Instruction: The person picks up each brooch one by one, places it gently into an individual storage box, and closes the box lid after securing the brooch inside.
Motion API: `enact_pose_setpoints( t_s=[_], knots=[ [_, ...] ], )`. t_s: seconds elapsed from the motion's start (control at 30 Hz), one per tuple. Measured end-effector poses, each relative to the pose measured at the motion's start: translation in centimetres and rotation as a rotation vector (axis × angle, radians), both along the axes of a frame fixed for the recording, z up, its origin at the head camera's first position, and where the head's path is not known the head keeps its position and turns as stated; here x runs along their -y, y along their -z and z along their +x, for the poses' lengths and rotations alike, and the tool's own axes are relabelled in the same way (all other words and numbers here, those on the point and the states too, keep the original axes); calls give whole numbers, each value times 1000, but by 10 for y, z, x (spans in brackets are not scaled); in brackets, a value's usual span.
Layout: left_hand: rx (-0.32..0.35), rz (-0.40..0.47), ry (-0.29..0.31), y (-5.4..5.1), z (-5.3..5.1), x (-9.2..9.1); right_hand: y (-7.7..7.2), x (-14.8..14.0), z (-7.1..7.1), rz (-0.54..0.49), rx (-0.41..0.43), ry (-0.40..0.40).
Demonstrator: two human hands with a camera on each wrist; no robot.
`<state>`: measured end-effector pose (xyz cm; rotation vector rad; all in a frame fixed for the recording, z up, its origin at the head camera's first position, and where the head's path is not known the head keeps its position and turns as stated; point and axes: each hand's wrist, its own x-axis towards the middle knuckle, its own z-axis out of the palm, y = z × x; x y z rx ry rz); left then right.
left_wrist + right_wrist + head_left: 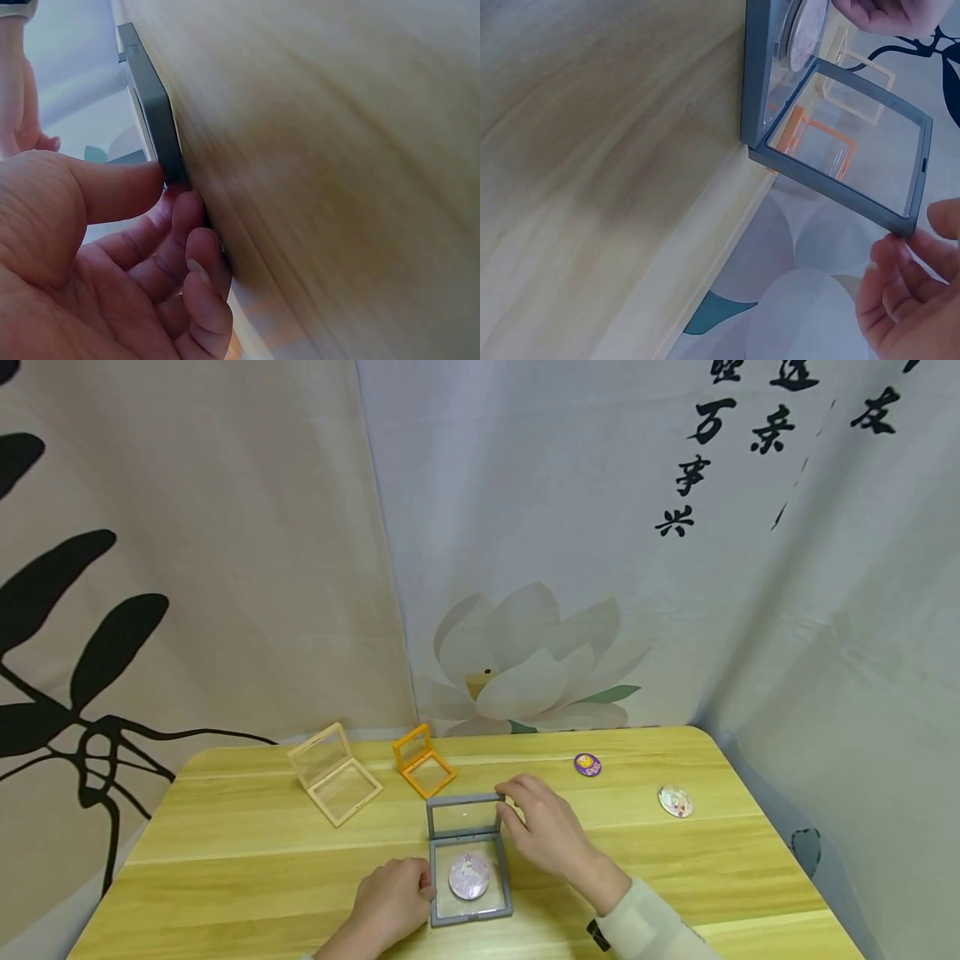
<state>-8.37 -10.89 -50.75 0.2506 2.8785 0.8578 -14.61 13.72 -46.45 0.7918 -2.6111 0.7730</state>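
Observation:
A grey square display case with clear film windows lies unfolded on the table, its lid raised at the far side. On the film of its near half sits a round pale pink badge. My left hand pinches the case's left edge, the thumb over the rim and the fingers low against its side. At the lid's far right corner, my right hand touches the frame with its fingertips. In the right wrist view the thumb of the right hand stands slightly apart from that corner.
Behind the grey case stand a cream display case and a smaller orange one, both unfolded. A purple round badge and a pale patterned badge lie to the right on the wooden table. A printed curtain hangs behind.

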Motion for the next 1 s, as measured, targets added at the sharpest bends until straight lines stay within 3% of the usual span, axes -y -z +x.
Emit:
enact_pose_setpoints(
  t_s=[0.23, 0.73, 1.0],
  knots=[
    [-13, 5, 9, 1, -1, 0, 0, -3, 4, -1, -42, -20],
    [39, 6, -5, 1, -3, 4, 8, -6, 19, 14, -135, -65],
    [44, 34, 4, 2, -3, 5, 10, -10, 29, 36, -134, -78]
  ],
)
